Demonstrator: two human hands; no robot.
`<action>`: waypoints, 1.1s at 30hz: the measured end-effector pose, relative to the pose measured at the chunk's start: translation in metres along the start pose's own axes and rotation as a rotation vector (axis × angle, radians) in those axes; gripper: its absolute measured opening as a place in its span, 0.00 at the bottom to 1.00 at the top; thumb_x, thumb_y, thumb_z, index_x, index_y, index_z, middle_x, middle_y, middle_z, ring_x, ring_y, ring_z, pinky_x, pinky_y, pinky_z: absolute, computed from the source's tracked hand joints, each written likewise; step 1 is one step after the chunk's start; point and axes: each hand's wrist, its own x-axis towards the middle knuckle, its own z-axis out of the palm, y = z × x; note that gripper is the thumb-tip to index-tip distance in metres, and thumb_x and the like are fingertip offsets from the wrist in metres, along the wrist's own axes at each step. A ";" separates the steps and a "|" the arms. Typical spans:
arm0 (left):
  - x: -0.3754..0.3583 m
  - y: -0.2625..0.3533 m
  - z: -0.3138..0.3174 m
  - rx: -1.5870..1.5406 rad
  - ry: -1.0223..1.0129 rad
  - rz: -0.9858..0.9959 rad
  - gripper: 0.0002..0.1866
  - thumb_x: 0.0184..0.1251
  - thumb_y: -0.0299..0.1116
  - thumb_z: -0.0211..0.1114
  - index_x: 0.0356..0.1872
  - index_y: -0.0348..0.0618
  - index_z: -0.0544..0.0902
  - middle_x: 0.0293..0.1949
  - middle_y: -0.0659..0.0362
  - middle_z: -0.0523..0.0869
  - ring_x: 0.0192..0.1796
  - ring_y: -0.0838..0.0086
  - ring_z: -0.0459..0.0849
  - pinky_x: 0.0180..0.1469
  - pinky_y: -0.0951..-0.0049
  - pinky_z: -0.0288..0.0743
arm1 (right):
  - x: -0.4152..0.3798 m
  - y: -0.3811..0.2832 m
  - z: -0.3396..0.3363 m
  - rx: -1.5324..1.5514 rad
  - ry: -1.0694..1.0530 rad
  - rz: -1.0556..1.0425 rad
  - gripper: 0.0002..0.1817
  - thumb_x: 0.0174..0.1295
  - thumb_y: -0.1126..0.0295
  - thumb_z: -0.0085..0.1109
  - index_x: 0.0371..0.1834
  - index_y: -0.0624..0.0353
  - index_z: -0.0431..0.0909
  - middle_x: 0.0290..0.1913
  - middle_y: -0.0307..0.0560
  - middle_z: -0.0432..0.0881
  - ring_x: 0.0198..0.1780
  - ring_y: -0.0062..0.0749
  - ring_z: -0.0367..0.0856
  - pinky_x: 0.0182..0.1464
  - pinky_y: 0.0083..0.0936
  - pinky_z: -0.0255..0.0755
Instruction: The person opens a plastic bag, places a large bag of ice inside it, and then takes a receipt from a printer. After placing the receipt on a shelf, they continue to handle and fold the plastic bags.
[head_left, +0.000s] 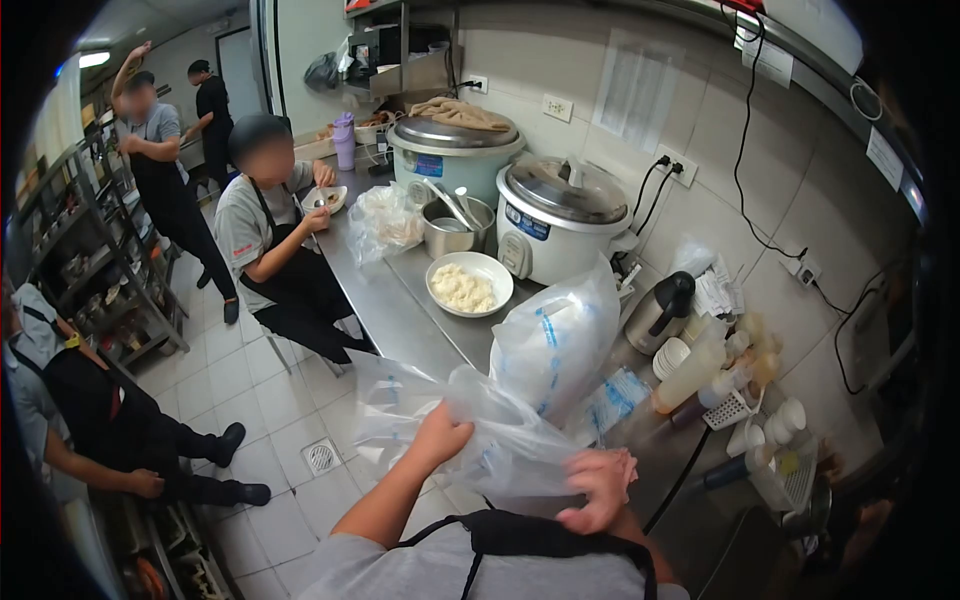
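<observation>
while gripping a clear plastic bag (500, 430) over the steel worktop (400, 310)
left hand (440, 435) and right hand (598, 485), fingers clenched on its film, near the bowl (469, 284).

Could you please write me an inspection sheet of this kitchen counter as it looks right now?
Surface: long stainless steel counter, crowded along the wall.
Job's things: clear crumpled plastic bag, held by both hands.
Clutter: white bowl of pale food, two large rice cookers, small steel pot, squeeze bottles, black-topped steel jug.
Hands: left hand and right hand both grip the bag.
Cables: black cords run to wall sockets.
Surroundings: seated person eating, others standing behind; tiled floor with drain.
</observation>
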 end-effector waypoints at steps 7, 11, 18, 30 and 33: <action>-0.004 0.016 0.016 -0.322 -0.319 0.062 0.13 0.48 0.30 0.55 0.36 0.36 0.75 0.32 0.54 0.78 0.34 0.73 0.75 0.39 0.74 0.68 | -0.046 0.048 0.066 -0.276 -0.272 0.436 0.18 0.45 0.65 0.56 0.40 0.61 0.70 0.37 0.55 0.73 0.38 0.48 0.73 0.41 0.34 0.66; 0.001 0.010 -0.025 -0.103 -0.540 -0.080 0.13 0.51 0.35 0.58 0.35 0.37 0.75 0.29 0.58 0.77 0.30 0.77 0.73 0.34 0.77 0.68 | -0.065 0.064 0.054 -0.058 -0.313 0.680 0.15 0.48 0.68 0.51 0.39 0.63 0.71 0.29 0.53 0.76 0.32 0.43 0.75 0.37 0.29 0.68; 0.010 -0.084 -0.077 -1.128 -0.162 -0.541 0.15 0.55 0.45 0.52 0.29 0.44 0.76 0.24 0.58 0.79 0.29 0.72 0.78 0.29 0.74 0.71 | -0.088 0.078 0.027 0.377 -0.091 0.984 0.09 0.56 0.66 0.46 0.29 0.61 0.72 0.21 0.35 0.71 0.24 0.17 0.67 0.27 0.16 0.62; -0.021 -0.075 -0.105 0.933 0.498 0.053 0.07 0.34 0.28 0.65 0.19 0.38 0.78 0.50 0.48 0.70 0.58 0.50 0.61 0.59 0.49 0.47 | -0.046 0.052 0.019 0.179 -0.264 1.089 0.09 0.55 0.71 0.45 0.35 0.62 0.74 0.20 0.40 0.72 0.24 0.24 0.70 0.30 0.20 0.65; -0.001 -0.034 -0.101 0.767 0.453 0.475 0.08 0.33 0.24 0.64 0.19 0.38 0.76 0.43 0.50 0.75 0.53 0.53 0.69 0.54 0.55 0.58 | -0.038 0.063 0.031 -0.081 -0.238 0.448 0.13 0.51 0.75 0.45 0.40 0.55 0.73 0.26 0.49 0.76 0.28 0.40 0.75 0.32 0.26 0.68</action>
